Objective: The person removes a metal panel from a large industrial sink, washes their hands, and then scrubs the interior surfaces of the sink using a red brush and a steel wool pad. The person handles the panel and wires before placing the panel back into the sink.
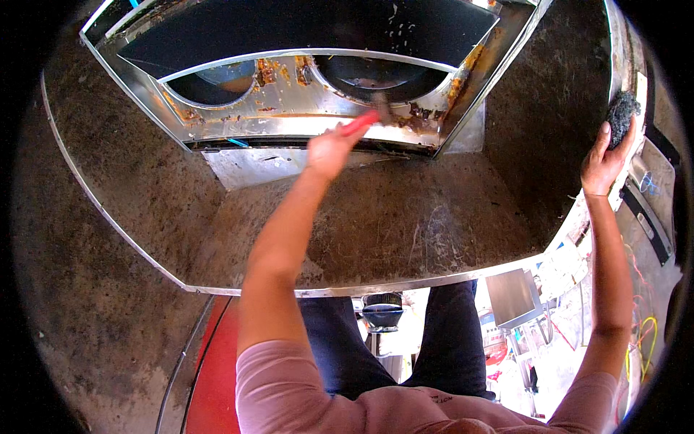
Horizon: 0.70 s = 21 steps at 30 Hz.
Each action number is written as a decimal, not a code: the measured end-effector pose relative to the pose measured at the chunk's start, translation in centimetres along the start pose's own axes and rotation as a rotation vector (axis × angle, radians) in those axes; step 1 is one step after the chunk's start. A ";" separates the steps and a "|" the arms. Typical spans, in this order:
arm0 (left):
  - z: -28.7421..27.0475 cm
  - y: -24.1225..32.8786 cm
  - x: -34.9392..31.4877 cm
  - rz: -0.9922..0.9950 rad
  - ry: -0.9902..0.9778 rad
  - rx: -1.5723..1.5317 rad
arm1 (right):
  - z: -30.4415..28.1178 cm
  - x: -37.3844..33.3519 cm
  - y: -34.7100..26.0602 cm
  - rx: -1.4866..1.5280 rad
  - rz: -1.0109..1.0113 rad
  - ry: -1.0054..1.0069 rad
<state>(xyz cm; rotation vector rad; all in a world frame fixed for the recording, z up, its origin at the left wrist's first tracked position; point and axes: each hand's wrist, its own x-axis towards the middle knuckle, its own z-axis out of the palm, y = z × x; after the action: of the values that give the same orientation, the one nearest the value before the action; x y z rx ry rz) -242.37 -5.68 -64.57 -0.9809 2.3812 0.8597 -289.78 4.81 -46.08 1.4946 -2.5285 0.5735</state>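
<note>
My left hand [329,153] is closed around a red-handled scraper [359,124], its head smeared by motion. The scraper's head is against or just over a metal panel [289,101], which has two dark round openings and orange-brown residue around them. Far out to the right, my right hand [606,160] grips a dark wad of scouring wool [622,121] by the pale rim of the large brown-stained metal housing [376,224]. I cannot tell whether the wool touches the rim.
A black glossy sheet [311,32] covers the upper part of the panel. The housing's raised front edge [412,283] runs between me and the panel. Below it are a grey metal box [513,298], a red surface [213,376] with a dark cable, and yellow cord [650,343].
</note>
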 end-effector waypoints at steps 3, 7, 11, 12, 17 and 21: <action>-3.7 -3.6 -2.7 -0.116 -0.083 0.221 | -0.1 -0.1 0.3 -0.013 0.019 -0.005; -0.6 -2.2 -2.6 -0.034 0.042 0.271 | 0.2 0.2 -0.3 -0.021 0.030 0.000; 0.4 4.7 1.0 -0.009 -0.020 0.169 | 0.4 -0.4 0.1 0.127 0.092 -0.017; -0.4 3.5 0.2 0.005 0.013 0.138 | 0.4 -0.8 1.0 0.121 0.072 0.004; -5.4 -8.0 -8.9 -0.015 0.090 0.024 | -0.2 -0.9 2.1 -0.014 -0.021 -0.046; -8.1 -21.9 -15.3 -0.409 0.174 -0.006 | 0.5 -0.4 1.6 -0.038 -0.085 -0.013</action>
<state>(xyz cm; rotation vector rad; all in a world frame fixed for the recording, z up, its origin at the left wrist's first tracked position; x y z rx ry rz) -217.26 -16.20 -58.19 -1.5298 2.1923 0.6478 -290.91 5.65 -47.04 1.5886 -2.4567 0.5017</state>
